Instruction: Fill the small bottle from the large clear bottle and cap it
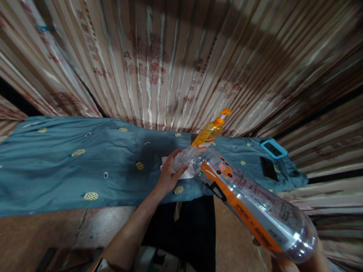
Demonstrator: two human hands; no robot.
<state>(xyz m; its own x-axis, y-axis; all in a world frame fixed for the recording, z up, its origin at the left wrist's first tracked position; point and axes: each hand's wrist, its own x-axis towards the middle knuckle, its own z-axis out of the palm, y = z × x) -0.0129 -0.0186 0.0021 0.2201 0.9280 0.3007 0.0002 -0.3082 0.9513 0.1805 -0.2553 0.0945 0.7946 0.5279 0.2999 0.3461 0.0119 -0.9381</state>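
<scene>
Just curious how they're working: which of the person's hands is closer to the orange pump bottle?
Left. The left hand grips the neck of the clear plastic bottle just below the orange pump bottle; the right hand holds the clear bottle's base, far off at the frame's bottom.

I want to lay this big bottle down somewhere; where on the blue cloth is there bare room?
The blue cloth lies bare left of the left hand. The right end is crowded: white tissue, orange pump bottle, dark phone, blue-framed device. The clear plastic bottle spans there.
</scene>
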